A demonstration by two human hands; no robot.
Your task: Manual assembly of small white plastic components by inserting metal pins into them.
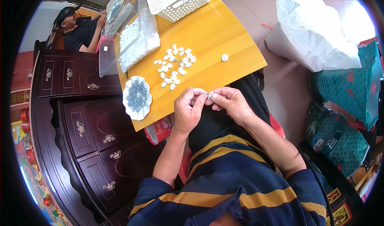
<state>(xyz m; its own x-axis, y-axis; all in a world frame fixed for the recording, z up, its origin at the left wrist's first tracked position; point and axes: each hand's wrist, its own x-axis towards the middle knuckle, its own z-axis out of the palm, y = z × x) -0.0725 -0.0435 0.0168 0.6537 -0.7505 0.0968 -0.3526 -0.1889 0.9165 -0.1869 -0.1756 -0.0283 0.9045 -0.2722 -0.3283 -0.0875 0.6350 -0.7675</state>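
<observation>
Just past the table's near edge, over my lap, both hands meet with their fingertips almost touching. My left hand (189,109) is closed in a pinch, with what may be a thin metal piece at its fingertips, too small to make out. Pinched in my right hand (235,105) is a small white plastic piece (210,96), partly hidden by the fingers. Ahead, small white two-holed plastic pieces (174,68) lie scattered on the yellow wooden table (216,34). One such piece (225,57) lies apart at the right. Small grey metal screws (137,96) fill a white scalloped dish (146,109) at the left.
A clear plastic bin (139,16) of white pieces and a white perforated basket (185,6) stand at the back. Dark wooden drawers (86,124) flank the left. Large white (314,30) and green sacks (348,92) stand on the right. Another person (82,32) sits at the far left.
</observation>
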